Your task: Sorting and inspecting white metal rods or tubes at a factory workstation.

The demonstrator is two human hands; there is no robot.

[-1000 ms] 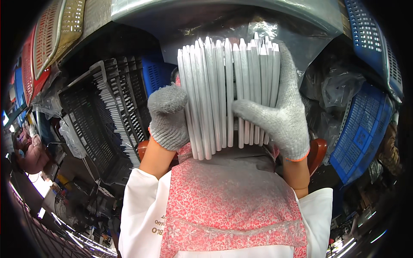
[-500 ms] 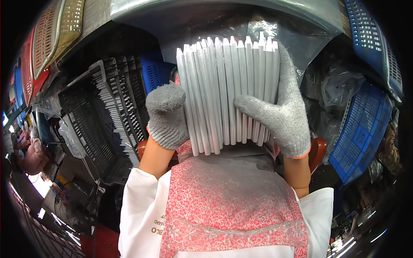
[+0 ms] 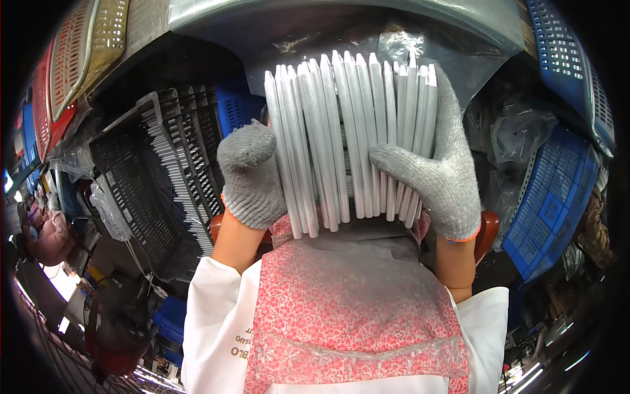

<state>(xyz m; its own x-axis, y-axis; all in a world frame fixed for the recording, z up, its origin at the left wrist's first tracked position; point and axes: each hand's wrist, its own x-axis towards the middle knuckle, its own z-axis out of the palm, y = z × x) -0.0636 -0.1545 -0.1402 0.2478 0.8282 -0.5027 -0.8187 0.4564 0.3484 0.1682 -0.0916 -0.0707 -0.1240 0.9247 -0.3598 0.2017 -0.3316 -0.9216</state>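
A fanned row of silver-grey metal rods (image 3: pixel 318 138) with tapered tips stands between my two gloved hands, above my lap. My left hand (image 3: pixel 251 172), in a grey knit glove, closes against the row's left side, its fingers curled. At the other end, my right hand (image 3: pixel 447 180) grips the rods, its thumb lying across their front and its fingers stretched along the right edge. The tips point away from me and are uneven in height. A narrow gap shows in the middle of the row. A pink floral apron (image 3: pixel 354 295) covers my front.
Left of me, a black slatted crate (image 3: pixel 134 190) stands beside a stack of similar rods (image 3: pixel 172 164). Grey plastic sheeting (image 3: pixel 341 13) drapes the far surface. A blue crate (image 3: pixel 551 203) and a clear plastic bag (image 3: pixel 522 134) are at right. Baskets (image 3: pixel 69 59) line the upper left.
My hands have moved slightly apart, and the row has spread wider with a gap in its middle. A dark shape and something blue have come into view at lower left.
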